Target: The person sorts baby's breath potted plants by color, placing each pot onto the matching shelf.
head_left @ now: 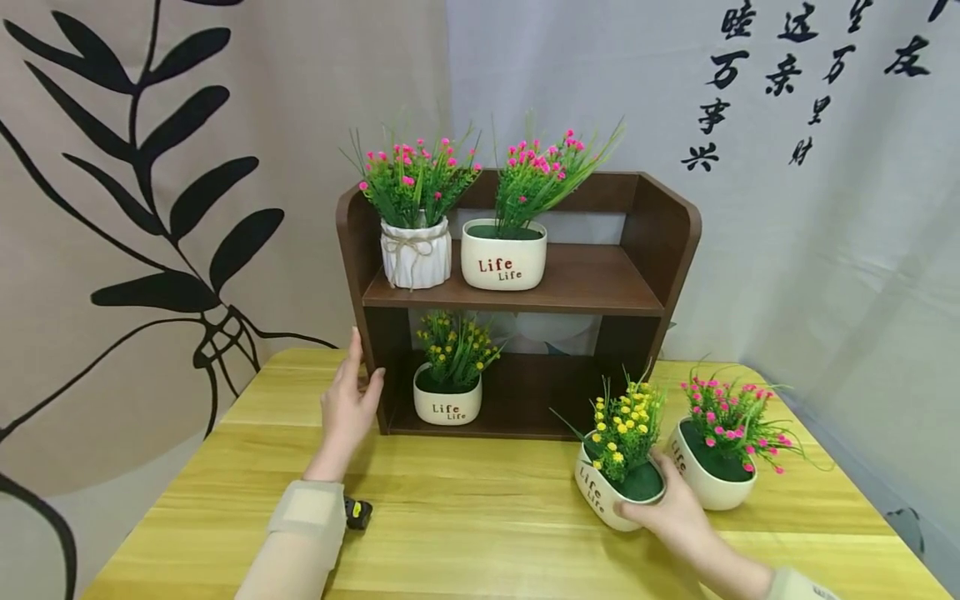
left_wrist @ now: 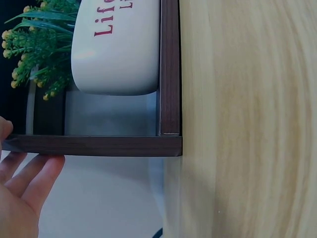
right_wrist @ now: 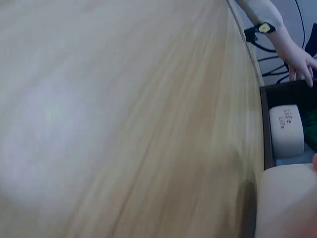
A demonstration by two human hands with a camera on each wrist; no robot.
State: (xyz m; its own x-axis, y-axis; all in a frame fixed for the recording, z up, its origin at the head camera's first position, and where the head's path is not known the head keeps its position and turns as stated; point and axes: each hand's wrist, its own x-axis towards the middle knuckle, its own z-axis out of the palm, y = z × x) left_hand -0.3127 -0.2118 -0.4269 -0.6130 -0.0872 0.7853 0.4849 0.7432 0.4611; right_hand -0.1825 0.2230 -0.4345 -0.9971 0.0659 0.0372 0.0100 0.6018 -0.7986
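My right hand [head_left: 678, 508] grips the rim of a white oval pot with yellow flowers [head_left: 618, 487], thumb at the near side. The pot tilts, held in front of the right end of a dark brown two-tier shelf [head_left: 517, 300]; its white side [right_wrist: 285, 203] also shows in the right wrist view. At the shelf's left side panel [left_wrist: 99, 146], my left hand [head_left: 348, 408] holds the edge, with the thumb on one face and the fingers [left_wrist: 44, 181] on the other. Another yellow-flowered pot [head_left: 447, 404] stands on the lower tier, left.
On the upper tier stand a white ribbed pot tied with twine [head_left: 416, 258] and a "Life" pot [head_left: 504, 258], both with pink flowers. Close beside my right hand, another pink-flowered pot [head_left: 716, 483] rests on the wooden table [head_left: 480, 517]. A printed curtain [head_left: 787, 250] hangs behind.
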